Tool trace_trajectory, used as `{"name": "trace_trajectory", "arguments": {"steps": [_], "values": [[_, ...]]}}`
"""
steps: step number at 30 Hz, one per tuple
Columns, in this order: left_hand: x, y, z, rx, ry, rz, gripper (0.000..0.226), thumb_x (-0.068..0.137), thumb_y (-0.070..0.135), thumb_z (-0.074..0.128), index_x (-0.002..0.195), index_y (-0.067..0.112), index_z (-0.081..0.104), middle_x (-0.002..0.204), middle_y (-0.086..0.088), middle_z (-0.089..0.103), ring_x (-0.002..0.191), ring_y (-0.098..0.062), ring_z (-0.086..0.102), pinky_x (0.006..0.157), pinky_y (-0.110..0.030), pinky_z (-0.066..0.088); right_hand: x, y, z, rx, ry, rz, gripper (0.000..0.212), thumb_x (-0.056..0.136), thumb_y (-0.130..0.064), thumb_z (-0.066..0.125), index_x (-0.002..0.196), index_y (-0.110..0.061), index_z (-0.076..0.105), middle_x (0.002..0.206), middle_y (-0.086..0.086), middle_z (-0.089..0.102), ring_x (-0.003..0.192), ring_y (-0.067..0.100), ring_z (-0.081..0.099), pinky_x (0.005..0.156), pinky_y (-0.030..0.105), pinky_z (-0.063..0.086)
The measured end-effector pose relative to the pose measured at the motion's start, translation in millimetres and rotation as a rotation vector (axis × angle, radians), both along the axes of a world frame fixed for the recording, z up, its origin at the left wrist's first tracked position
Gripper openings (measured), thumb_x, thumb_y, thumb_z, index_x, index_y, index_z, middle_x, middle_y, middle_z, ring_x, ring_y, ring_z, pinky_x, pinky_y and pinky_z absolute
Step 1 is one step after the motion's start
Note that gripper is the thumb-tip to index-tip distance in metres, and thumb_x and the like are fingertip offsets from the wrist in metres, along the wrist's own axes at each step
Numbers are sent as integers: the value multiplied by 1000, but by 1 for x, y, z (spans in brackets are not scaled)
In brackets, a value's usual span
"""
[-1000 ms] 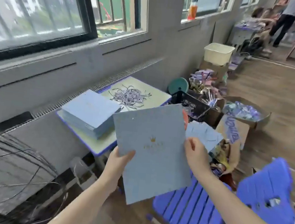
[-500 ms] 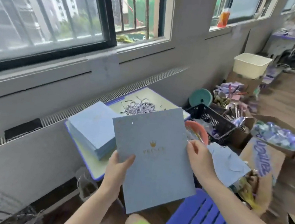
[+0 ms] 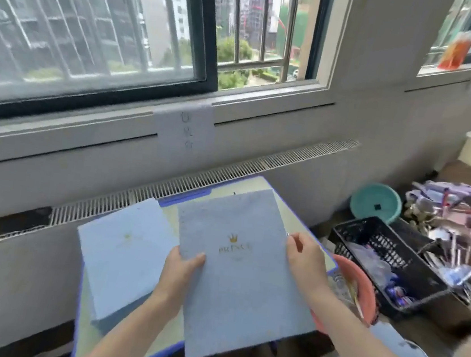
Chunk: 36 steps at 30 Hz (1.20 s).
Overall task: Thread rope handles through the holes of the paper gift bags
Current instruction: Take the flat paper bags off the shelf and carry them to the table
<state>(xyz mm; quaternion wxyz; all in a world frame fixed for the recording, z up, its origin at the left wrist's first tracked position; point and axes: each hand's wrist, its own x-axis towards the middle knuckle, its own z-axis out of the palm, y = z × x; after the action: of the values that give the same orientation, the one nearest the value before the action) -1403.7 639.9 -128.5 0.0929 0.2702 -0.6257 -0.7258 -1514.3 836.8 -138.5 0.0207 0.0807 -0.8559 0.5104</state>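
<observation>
Flat blue bag (image 3: 243, 271) at frame centre, over surface (image 3: 299, 224), beside stack (image 3: 124, 253) at its left. Left hand (image 3: 180, 266) pinching left edge, thumb on face; right hand (image 3: 304, 261) pinching right edge, fingers curled round it. Long axis from lower centre to upper centre, mouth end pointing toward window. Holes not discernible, presumably at far end; right grip nearer it. No rope visible

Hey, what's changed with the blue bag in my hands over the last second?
The flat blue gift bag has come in over the small table, now covering the spot where the rope handles lay. The head turned left too. Unchanged: the left hand and right hand still grip its side edges, and the stack of bags stays put.
</observation>
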Motion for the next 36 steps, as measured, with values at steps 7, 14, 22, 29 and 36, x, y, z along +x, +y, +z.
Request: {"name": "trace_trajectory", "arguments": {"steps": [7,14,22,29,36], "values": [[-72,8,-22,-14,-170,86,59,76,15,72,121,7,35,121,-7,56,108,-27,59,83,-43,51,-91,-3,-17,136,-114,131,16,94,-8,42,85,-17,51,78,-1,57,78,23,52,65,32,33],[-102,4,-55,-169,-321,86,56,86,5,60,126,15,22,126,1,47,109,-17,52,84,-29,43,-127,-30,-50,255,-249,148,15,99,-20,37,89,-13,46,82,3,57,79,28,53,67,37,38],[-119,-1,-110,-276,-344,247,50,91,6,57,129,10,25,122,1,48,108,-19,53,89,-27,40,-142,-41,-115,361,-179,253,23,101,-23,31,79,-18,34,70,-1,48,73,31,50,64,40,37],[-152,-8,-177,-476,-282,381,42,92,13,55,127,10,32,122,-2,58,106,-26,58,77,-29,39,-168,-67,-168,424,124,196,18,100,-16,31,83,-13,36,74,-1,45,70,23,42,61,36,29],[-176,-23,-193,-733,-273,445,44,94,22,53,130,9,31,128,-4,58,111,-29,56,70,-32,35,-200,-83,-188,476,289,200,19,99,-12,31,80,-12,34,66,-3,41,58,22,37,48,34,18]]}}
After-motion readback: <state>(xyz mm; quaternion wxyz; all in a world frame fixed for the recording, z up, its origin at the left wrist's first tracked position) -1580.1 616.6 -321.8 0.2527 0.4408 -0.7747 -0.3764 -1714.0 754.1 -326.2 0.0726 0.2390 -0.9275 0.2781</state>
